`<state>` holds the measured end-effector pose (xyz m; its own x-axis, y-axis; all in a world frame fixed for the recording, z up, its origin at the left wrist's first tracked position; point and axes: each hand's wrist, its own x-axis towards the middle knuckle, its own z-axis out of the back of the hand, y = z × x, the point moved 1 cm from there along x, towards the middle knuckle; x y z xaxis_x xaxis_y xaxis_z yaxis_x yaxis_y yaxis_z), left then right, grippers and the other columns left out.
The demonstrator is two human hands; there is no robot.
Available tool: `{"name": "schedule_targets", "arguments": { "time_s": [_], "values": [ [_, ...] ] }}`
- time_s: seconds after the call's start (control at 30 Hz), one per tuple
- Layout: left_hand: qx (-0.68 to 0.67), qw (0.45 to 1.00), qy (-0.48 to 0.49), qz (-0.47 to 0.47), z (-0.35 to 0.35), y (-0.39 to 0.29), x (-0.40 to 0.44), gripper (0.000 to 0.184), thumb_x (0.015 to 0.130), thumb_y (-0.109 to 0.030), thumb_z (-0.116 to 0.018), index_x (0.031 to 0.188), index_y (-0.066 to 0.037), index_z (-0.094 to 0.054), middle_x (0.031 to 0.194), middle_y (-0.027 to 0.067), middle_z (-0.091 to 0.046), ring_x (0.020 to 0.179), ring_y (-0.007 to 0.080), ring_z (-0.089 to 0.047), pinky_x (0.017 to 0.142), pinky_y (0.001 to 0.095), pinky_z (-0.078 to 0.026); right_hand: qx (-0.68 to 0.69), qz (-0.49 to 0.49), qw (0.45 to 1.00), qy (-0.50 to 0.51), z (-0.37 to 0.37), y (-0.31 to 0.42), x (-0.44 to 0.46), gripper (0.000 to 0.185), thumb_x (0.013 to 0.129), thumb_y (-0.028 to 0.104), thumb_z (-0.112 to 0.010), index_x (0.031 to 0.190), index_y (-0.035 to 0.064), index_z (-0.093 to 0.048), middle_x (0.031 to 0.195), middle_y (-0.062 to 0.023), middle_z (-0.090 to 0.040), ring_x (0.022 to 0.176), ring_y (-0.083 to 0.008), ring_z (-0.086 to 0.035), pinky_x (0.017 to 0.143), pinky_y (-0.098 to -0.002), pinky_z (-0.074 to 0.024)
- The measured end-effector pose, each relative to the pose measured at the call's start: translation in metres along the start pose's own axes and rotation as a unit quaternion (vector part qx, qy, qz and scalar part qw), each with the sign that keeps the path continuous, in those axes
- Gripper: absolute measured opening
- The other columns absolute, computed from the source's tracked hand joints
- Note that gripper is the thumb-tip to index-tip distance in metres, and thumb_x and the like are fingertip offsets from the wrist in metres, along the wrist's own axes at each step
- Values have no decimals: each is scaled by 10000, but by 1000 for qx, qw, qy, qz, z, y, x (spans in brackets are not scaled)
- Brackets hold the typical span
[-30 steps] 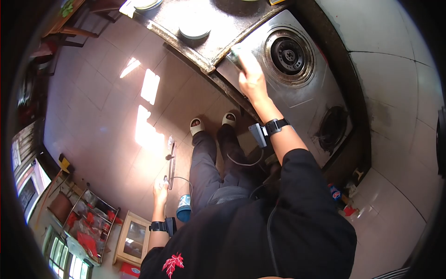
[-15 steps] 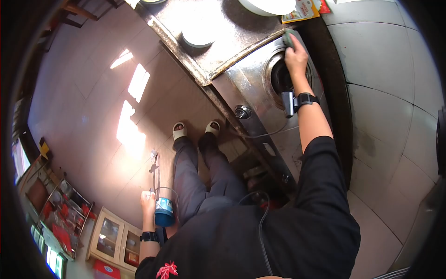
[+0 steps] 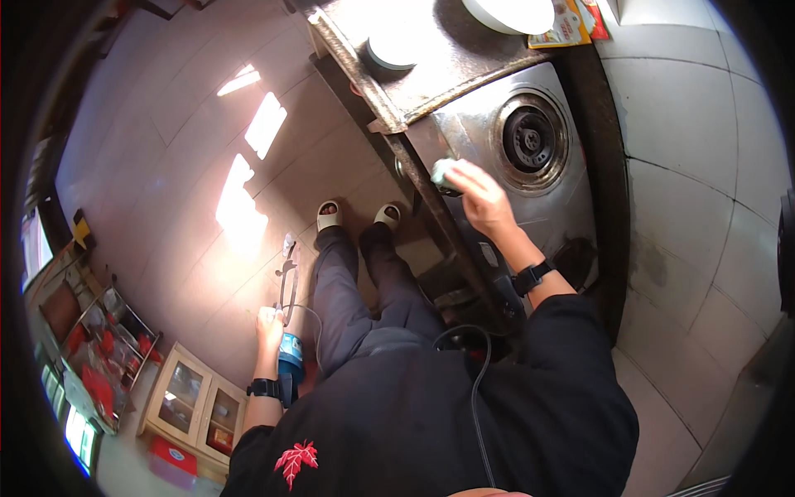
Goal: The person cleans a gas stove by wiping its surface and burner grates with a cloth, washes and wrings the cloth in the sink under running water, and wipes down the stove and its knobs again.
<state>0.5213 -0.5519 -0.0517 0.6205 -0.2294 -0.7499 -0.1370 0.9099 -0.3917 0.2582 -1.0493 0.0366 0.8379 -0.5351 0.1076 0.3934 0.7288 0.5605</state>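
Note:
My right hand point(image 3: 482, 197) is over the front edge of the steel gas stove point(image 3: 464, 124), fingers closed on a pale green, crumpled cloth point(image 3: 445, 171). It is slightly blurred, and the cloth hides part of the control panel near a knob. Behind it, the round burner point(image 3: 532, 141) lies uncovered, with dark staining around its ring. Low on the left, my left hand point(image 3: 269, 325) is closed near the lower end of a narrow, dark strap-like loop point(image 3: 289, 277) with a thin cable. Just below that hand is a blue canister point(image 3: 290, 354); whether they touch, I cannot tell.
A stone counter point(image 3: 435, 91) adjoins the stove, carrying a white bowl point(image 3: 509, 12), a round white-topped container point(image 3: 392, 54) and food packets point(image 3: 563, 25). A tiled wall point(image 3: 679, 108) borders the right. A glass-door cabinet point(image 3: 192, 406) and a cluttered rack point(image 3: 103, 356) stand at left.
My right hand has moved with the cloth from the burner's far side to the stove's front edge, uncovering the burner. The view has shifted slightly; my left hand keeps its grip.

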Motion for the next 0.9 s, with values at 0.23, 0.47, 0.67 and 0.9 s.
{"name": "schedule_targets", "arguments": {
  "time_s": [0.23, 0.47, 0.67, 0.9],
  "values": [
    [32, 999, 7, 3, 22, -2, -3, 107, 837, -109, -616, 836, -9, -578, 706, 100, -647, 643, 209, -619, 619, 351, -498, -45, -24, 991, -120, -18, -20, 66, 490, 767, -100, -514, 1220, 50, -627, 1247, -195, -609, 1159, -362, -578, 990, -394, -474],
    [94, 994, 62, -7, 63, -1, 16, 152, 841, -116, -632, 922, 9, -601, 801, 124, -661, 727, 208, -643, 659, 343, -510, -83, -43, 994, -54, -11, 9, -37, 515, 767, -116, -555, 1230, 93, -634, 1252, -133, -613, 1194, -312, -573, 989, -388, -485],
    [163, 978, 79, -102, 88, -12, 42, 172, 859, -99, -611, 992, 11, -601, 842, 119, -656, 763, 193, -642, 696, 320, -507, -132, -261, 936, -194, -32, 42, -157, 529, 748, -129, -521, 1231, 59, -629, 1305, -171, -585, 1232, -337, -546, 1028, -418, -444],
    [148, 966, 189, -97, 105, -85, 37, 136, 881, -106, -594, 978, -11, -585, 847, 51, -614, 769, 126, -558, 694, 266, -453, 71, -488, 813, -311, -82, 103, -240, 429, 793, -56, -448, 1157, 5, -666, 1219, -175, -648, 1173, -301, -604, 1019, -346, -442]
  ]
}}
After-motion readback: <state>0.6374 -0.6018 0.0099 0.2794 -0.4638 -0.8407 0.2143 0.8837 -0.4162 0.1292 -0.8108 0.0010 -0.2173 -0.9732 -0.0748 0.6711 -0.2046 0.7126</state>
